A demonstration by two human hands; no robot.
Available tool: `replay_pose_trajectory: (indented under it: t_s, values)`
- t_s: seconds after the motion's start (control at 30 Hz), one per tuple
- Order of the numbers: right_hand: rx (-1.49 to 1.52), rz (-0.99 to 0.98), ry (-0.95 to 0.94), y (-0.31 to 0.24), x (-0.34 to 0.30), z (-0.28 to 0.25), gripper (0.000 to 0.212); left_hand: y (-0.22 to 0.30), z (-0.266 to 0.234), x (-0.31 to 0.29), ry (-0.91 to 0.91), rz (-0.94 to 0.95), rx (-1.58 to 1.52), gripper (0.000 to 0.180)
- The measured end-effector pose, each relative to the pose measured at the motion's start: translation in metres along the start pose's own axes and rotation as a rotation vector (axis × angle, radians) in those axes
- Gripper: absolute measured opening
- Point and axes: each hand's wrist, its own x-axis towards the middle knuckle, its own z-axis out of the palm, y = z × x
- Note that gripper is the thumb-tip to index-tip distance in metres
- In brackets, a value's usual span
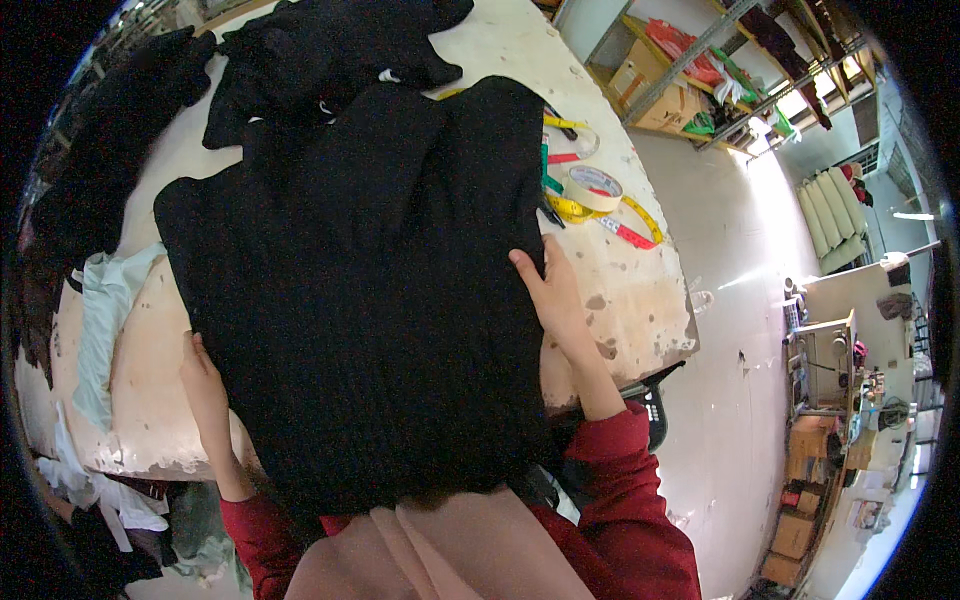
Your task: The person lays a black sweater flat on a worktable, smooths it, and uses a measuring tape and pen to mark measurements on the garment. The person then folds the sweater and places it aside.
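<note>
A large black ribbed knit garment (380, 290) lies spread over the worn table, its near end hanging toward my body. On its left edge is my left hand (208, 390), the fingertips curled against the fabric. My right hand (558, 300) grips the right edge, thumb lying on top and the other fingers partly hidden along the side. Just beyond that hand, a roll of cream tape (593, 188) rests among coiled measuring tapes (640, 236) in yellow, red, white and green.
More black garments (310, 60) lie at the far side of the pale, chipped table (640, 310), and another dark pile (100, 170) at the left. A light green cloth (108, 330) hangs near the left edge. Shelving with boxes (655, 90) stands far right.
</note>
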Motion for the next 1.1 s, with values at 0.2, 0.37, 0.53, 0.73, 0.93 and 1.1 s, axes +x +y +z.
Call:
replay_pose_trajectory:
  t_s: [0.2, 0.37, 0.53, 0.73, 0.93, 1.1]
  values:
    - [-0.221, 0.027, 0.091, -0.011, -0.014, -0.009, 0.035, -0.025, 0.006, -0.004, -0.067, -0.021, 0.099, 0.031]
    - [0.387, 0.453, -0.198, 0.005, -0.028, -0.049, 0.044, 0.001, -0.044, -0.011, -0.367, -0.44, -0.479, 0.034]
    - [0.455, 0.497, -0.23, 0.005, -0.053, -0.049, 0.043, 0.012, -0.071, -0.036, -0.375, -0.523, -0.559, 0.038]
    - [0.392, 0.252, -0.134, 0.002, -0.065, -0.036, 0.025, 0.013, -0.064, -0.041, -0.337, -0.422, -0.605, 0.038]
    - [0.349, 0.221, -0.059, 0.016, -0.069, -0.026, 0.02, 0.004, -0.053, -0.044, -0.237, -0.364, -0.607, 0.036]
    - [0.366, 0.365, -0.094, 0.008, -0.073, -0.034, 0.032, -0.002, -0.053, -0.044, -0.3, -0.421, -0.646, 0.033]
